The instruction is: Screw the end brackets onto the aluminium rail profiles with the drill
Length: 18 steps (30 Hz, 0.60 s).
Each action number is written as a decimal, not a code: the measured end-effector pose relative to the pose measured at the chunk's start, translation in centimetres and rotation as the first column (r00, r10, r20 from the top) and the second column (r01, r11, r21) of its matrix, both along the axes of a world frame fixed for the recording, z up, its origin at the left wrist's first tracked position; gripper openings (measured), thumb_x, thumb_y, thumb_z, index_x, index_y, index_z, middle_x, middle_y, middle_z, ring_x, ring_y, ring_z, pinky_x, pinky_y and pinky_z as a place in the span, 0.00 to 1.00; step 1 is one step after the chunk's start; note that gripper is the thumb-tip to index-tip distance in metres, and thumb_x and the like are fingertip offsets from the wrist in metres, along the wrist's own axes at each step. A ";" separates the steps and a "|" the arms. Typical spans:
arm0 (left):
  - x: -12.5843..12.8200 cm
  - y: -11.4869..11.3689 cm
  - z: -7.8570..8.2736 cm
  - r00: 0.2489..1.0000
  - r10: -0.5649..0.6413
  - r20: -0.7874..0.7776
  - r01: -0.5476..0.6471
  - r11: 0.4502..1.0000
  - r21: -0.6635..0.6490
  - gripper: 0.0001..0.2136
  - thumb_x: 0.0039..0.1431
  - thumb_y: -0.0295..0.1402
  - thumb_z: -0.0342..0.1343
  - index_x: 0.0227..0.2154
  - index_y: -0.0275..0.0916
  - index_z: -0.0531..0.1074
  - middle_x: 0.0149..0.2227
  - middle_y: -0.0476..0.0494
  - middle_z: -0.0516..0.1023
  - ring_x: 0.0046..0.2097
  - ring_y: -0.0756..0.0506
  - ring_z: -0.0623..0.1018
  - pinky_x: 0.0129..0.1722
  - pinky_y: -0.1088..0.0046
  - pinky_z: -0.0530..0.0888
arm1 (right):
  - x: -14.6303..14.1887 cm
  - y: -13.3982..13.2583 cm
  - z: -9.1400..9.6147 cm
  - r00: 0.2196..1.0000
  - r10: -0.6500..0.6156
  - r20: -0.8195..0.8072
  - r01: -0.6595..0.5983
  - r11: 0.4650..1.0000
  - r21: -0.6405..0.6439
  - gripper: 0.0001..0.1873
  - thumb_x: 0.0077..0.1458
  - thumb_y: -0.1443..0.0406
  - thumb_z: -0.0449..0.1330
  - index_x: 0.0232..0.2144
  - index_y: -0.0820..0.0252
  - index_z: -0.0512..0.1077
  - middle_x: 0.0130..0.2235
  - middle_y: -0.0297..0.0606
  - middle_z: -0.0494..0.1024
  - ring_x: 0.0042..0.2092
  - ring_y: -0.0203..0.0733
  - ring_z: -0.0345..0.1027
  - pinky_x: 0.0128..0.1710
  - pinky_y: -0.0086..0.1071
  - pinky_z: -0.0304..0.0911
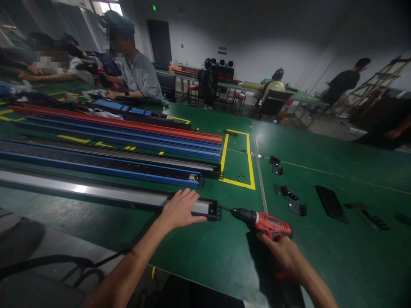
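Note:
My left hand is closed over a long silver-and-black metal profile, fingers across its top and thumb along the near side. A black end cap sits at the right end of the profile. In my right hand is a red and black cordless drill, gripped by its handle. The drill's long thin bit points left at the end cap; whether the tip touches a screw there is too small to tell. Just behind lies a blue profile with a black strip along it.
Blue and red profiles lie farther back on the green table. Black brackets and a dark phone-like slab are to the right. Across the table, a person in a grey shirt works among other people.

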State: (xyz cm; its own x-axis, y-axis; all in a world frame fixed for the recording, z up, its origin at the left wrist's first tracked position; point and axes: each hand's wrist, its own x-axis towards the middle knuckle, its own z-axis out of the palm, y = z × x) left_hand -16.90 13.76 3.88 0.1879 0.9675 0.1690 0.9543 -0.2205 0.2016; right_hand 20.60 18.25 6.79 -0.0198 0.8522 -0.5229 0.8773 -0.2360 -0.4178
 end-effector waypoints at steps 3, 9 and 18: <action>0.0 0.0 0.0 1.000 -0.001 0.013 0.001 1.000 -0.004 0.30 0.58 0.64 0.56 0.47 0.41 0.76 0.46 0.37 0.79 0.49 0.33 0.74 0.50 0.55 0.71 | -0.1 -0.6 0.1 1.000 -0.005 -0.022 0.005 1.000 0.002 0.24 0.60 0.45 0.54 0.23 0.54 0.67 0.25 0.40 0.76 0.29 0.46 0.71 0.28 0.35 0.63; 0.1 0.0 0.2 1.000 -0.019 -0.009 0.019 1.000 -0.022 0.33 0.59 0.66 0.54 0.47 0.38 0.75 0.46 0.37 0.78 0.50 0.33 0.74 0.49 0.55 0.71 | -0.6 -1.8 0.2 0.997 -0.072 0.018 0.073 0.996 -0.046 0.26 0.61 0.44 0.53 0.24 0.56 0.67 0.25 0.41 0.75 0.28 0.44 0.71 0.27 0.34 0.65; 0.0 0.0 0.3 1.000 -0.024 -0.005 0.024 0.999 -0.023 0.32 0.59 0.65 0.54 0.46 0.38 0.74 0.46 0.38 0.79 0.49 0.33 0.74 0.49 0.53 0.71 | 0.3 0.7 0.1 0.999 -0.012 0.047 0.014 0.999 -0.041 0.26 0.57 0.40 0.54 0.24 0.55 0.67 0.25 0.39 0.74 0.30 0.46 0.71 0.29 0.36 0.65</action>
